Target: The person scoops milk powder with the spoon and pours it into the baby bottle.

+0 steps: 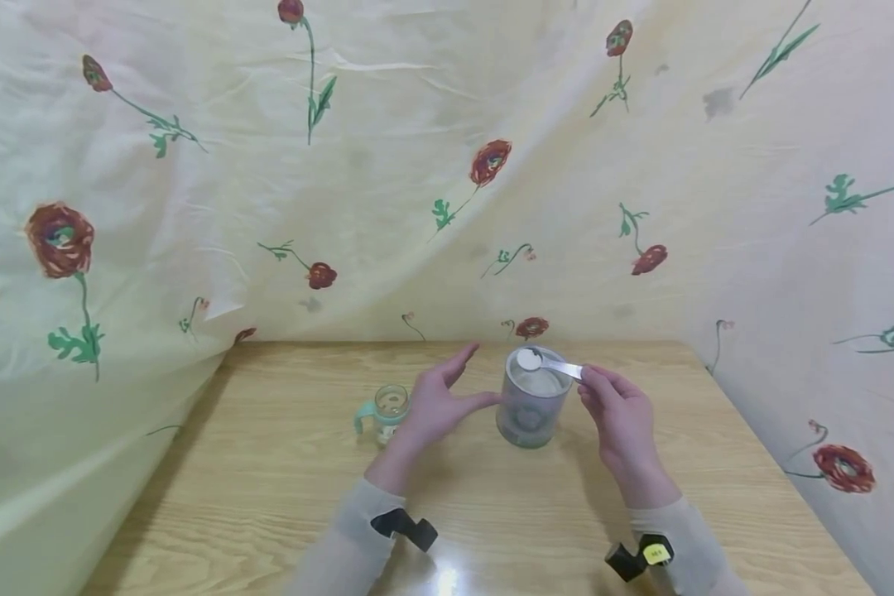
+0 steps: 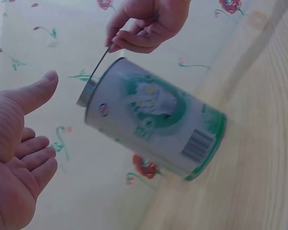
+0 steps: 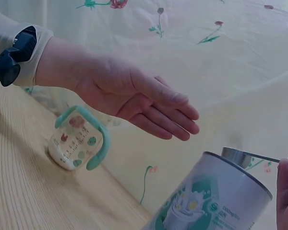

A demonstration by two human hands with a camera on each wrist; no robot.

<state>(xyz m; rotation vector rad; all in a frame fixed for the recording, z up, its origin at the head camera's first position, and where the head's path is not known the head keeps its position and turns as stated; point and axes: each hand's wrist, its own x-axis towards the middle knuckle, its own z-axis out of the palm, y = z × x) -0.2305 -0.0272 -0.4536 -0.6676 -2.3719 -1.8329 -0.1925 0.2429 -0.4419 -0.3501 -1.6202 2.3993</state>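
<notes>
Nearest, two pale sleeves (image 1: 358,521) reach in over the table (image 1: 507,530), each with a small black device (image 1: 641,556) at the cuff; the right one bears a yellow label. The left hand (image 1: 439,406) is wide open, its thumb spread well away from the nearly straight fingers. It holds nothing and stands just beside the can, with a gap between them in both wrist views. The right hand (image 1: 626,414) is closed to a pinch, thumb and fingers gripping the end of the flat handle of a metal scoop (image 1: 562,368).

The scoop's small round bowl is at the mouth of the can (image 1: 529,418), by its rim, and shows white contents inside. The can stands upright on the table between the two hands. It is open at the top and pale inside, with a whitish wall, a green band round the base, a green picture with white flowers and a barcode. To the left of the left hand, and partly covered by it, is a clear cup (image 3: 77,143) with a mint-green handle and small printed figures. Beyond the table's far edge hangs a cream cloth (image 1: 387,165) patterned with red flowers.
</notes>
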